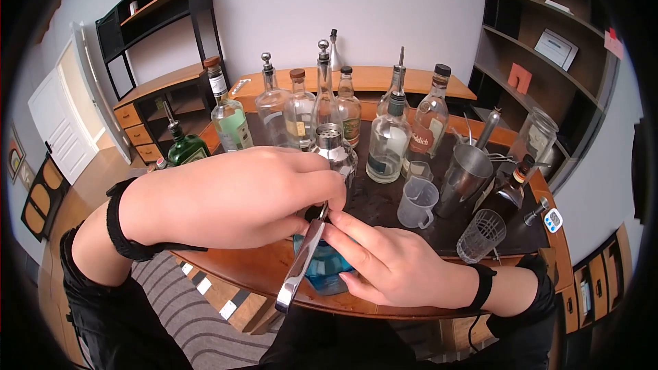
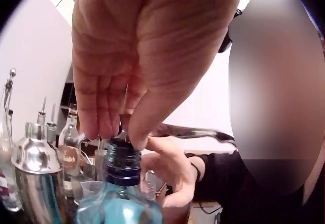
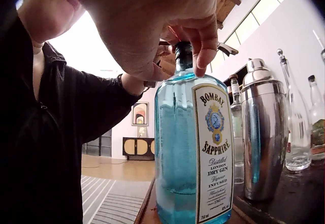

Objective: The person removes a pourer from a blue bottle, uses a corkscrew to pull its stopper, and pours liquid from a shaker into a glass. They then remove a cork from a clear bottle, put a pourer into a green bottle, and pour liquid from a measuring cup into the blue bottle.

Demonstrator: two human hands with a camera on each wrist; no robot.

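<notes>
A blue gin bottle (image 3: 175, 127) stands upright at the table's front edge, its dark neck (image 2: 123, 165) showing in the left wrist view. My left hand (image 1: 240, 195) is over the bottle's top, fingertips and thumb pinching at the mouth, where a metal tool (image 1: 301, 260) with a long shiny handle lies across. My right hand (image 1: 404, 267) is beside the neck, its fingers touching near the top and the tool. In the right wrist view its thumb and fingers are around the neck (image 3: 184, 56). The tool's far end is hidden by the hands.
Behind the hands stand a steel shaker (image 3: 263, 137), a clear bottle (image 1: 388, 144) and several others. To the right are a plastic measuring jug (image 1: 417, 203), a metal tin (image 1: 463, 178), a cut glass (image 1: 481, 236), a dark bottle (image 1: 506, 195) and a small timer (image 1: 552, 220).
</notes>
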